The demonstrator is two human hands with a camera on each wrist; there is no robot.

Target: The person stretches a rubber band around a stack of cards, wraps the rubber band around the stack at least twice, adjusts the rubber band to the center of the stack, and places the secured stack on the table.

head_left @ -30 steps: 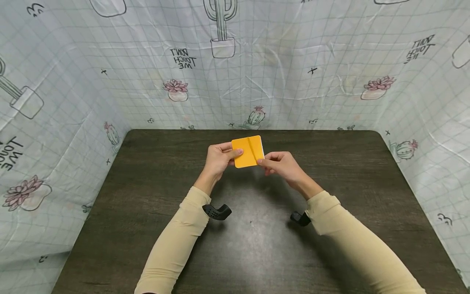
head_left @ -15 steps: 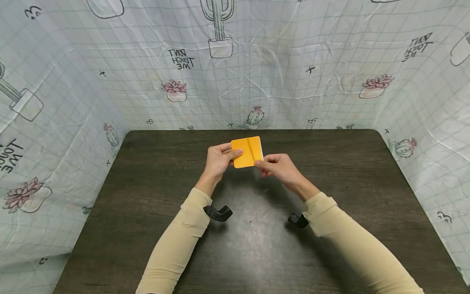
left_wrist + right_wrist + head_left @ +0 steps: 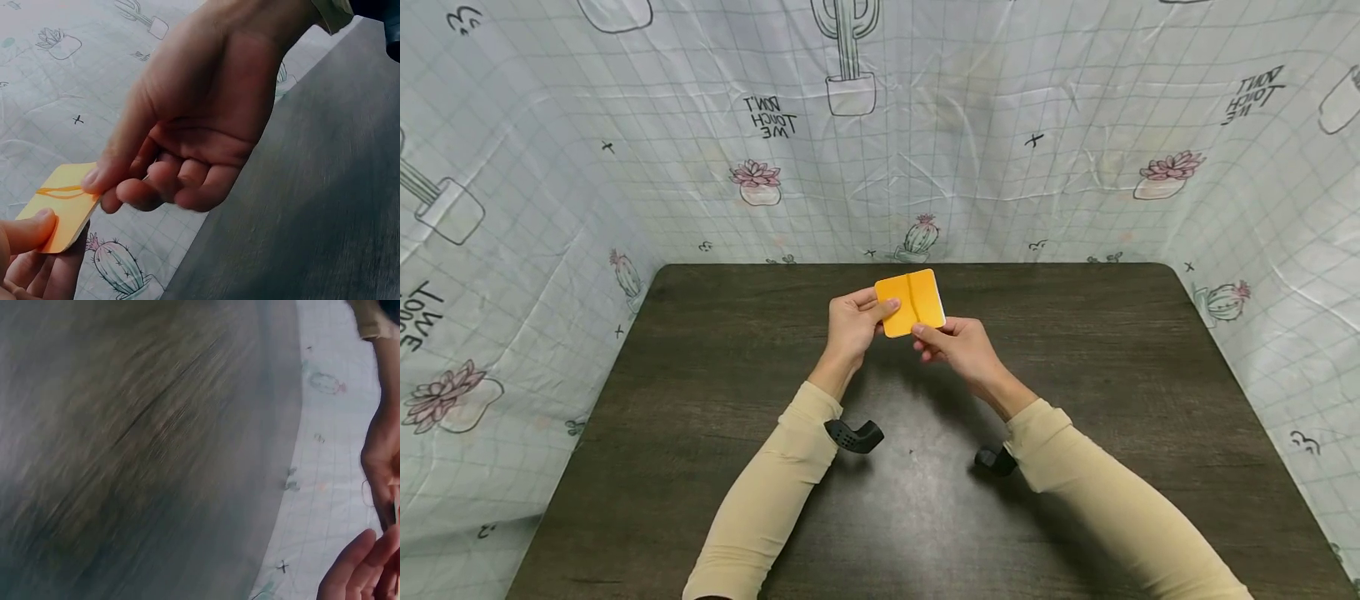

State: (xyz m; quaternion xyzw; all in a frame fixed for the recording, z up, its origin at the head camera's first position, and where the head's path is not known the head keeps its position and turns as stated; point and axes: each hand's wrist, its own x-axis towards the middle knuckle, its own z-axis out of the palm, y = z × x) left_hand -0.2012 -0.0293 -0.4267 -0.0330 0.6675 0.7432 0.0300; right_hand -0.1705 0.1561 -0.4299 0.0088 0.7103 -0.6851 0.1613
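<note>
A small yellow notebook [image 3: 928,298] with rounded corners is held up over the far part of the table, its cover facing me. My left hand [image 3: 852,327] grips its left side, thumb flat on the cover and fingers behind. An orange elastic band [image 3: 59,189] runs across the cover; in the left wrist view its strands bow slightly apart. At the notebook's lower edge, my right hand [image 3: 964,348] pinches the band between thumb and fingers. The right wrist view catches just part of both hands at its right border, with the notebook mostly out of frame.
A dark wood-grain table [image 3: 700,400] lies beneath both arms. Behind it and along both sides hangs a white cactus-print curtain [image 3: 970,150]. Each wrist carries a black camera mount [image 3: 854,436] on its inner side.
My right hand has slid left along the notebook's lower edge, and the band's lower end has shifted left with it. The notebook has risen slightly and shifted a little to the right.
</note>
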